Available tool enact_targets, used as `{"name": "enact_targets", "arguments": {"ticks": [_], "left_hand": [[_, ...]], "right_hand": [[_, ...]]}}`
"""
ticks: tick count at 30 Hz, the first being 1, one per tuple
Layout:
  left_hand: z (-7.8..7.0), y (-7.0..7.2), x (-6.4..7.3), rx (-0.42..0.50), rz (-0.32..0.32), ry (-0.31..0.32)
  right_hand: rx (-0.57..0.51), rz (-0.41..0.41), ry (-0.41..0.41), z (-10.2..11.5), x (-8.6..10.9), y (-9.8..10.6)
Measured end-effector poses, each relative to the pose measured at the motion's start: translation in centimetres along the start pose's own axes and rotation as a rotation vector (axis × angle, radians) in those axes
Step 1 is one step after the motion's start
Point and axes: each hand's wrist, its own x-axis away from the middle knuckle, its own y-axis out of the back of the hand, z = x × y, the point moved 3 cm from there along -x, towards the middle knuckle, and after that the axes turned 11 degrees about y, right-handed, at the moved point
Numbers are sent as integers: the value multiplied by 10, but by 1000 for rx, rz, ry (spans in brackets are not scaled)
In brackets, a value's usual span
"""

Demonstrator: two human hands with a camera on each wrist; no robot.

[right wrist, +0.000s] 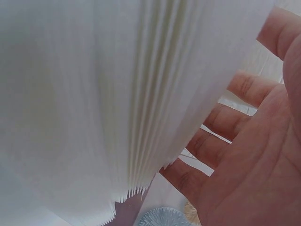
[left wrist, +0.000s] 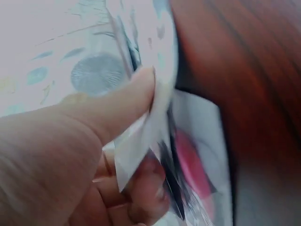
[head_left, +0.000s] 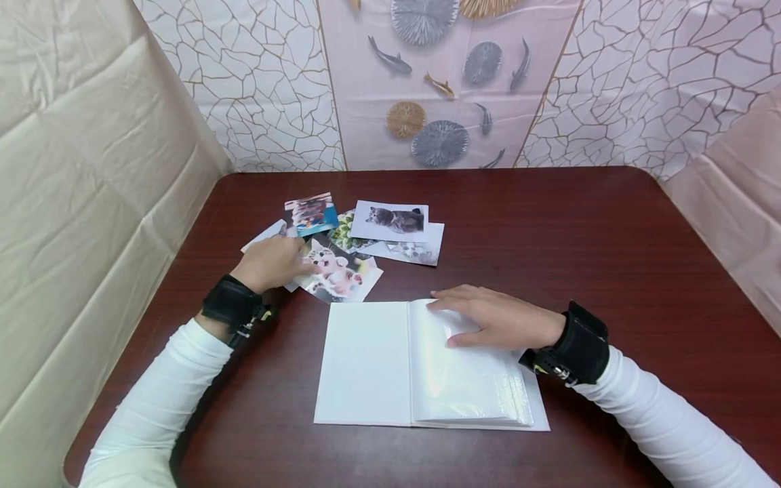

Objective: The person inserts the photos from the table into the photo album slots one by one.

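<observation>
At the back left, my left hand (head_left: 274,263) is at the edge of a kitten photo (head_left: 334,272) that overlaps other prints. The left wrist view shows the thumb and curled fingers pinching a photo (left wrist: 162,89), with more prints beside it. An open white photo album (head_left: 366,362) lies in front of me, its blank inside cover to the left and clear sleeve pages (head_left: 464,386) to the right. My right hand (head_left: 497,317) rests on the upper part of those pages, fingers extended. In the right wrist view, its fingertips touch the edge of the fanned pages (right wrist: 155,94).
Behind the kitten photo lie a grey cat photo (head_left: 396,220), a pale cat photo (head_left: 411,252), a green plant photo (head_left: 348,230) and a blue-and-red photo (head_left: 312,213). The dark wooden table (head_left: 579,224) meets a patterned cloth backdrop (head_left: 244,81) at the back.
</observation>
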Motion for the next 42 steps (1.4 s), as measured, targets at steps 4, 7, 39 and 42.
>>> {"name": "enact_targets", "arguments": {"ticks": [4,7,39,42], "left_hand": [[-5,4,1,76,-2,-74],[-9,6,1,124,17,-115],[-27,13,2,630,-58,-145],[-30,9,1,688,-44,-146]], "right_hand": [[1,0,1,0,0,0],[4,0,4,-1,0,0],[50,-43,-50,-4,-2,0],[50,-48,-65,-5,-2,0]]}}
